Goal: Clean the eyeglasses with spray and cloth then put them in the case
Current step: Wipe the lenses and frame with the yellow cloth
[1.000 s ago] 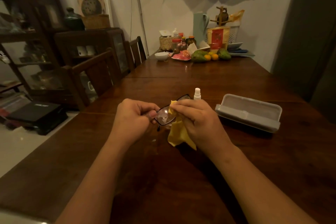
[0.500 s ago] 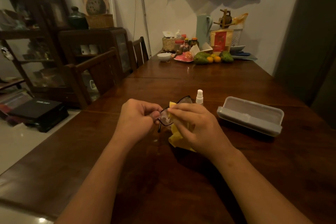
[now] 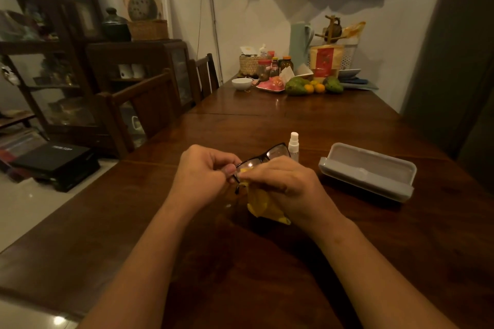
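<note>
The left hand is curled, its thumb and fingertips pinching the near corner of the eyeglasses. The right hand is curled too, pinching a yellow cloth onto the near lens. The rest of the cloth hangs crumpled below the palm, down toward the table.

The eyeglasses have a thin dark rectangular frame and clear lenses. They are held between the two hands, above the tabletop and tilted. The far lens sticks out past the right hand's knuckles, and one dark temple tip points down beneath the left thumb. Yellow shows through the near lens.

Just behind the far lens a small clear spray bottle with a white cap stands upright; whether it touches the frame cannot be told. To the right of the right hand, and apart from it, a pale grey case lies open on the dark wood with its hollow inside showing.

A black box on the floor at the left bears a short line of white lettering, too blurred to read. A red-and-tan pouch stands at the table's far end, its print too small to make out
</note>
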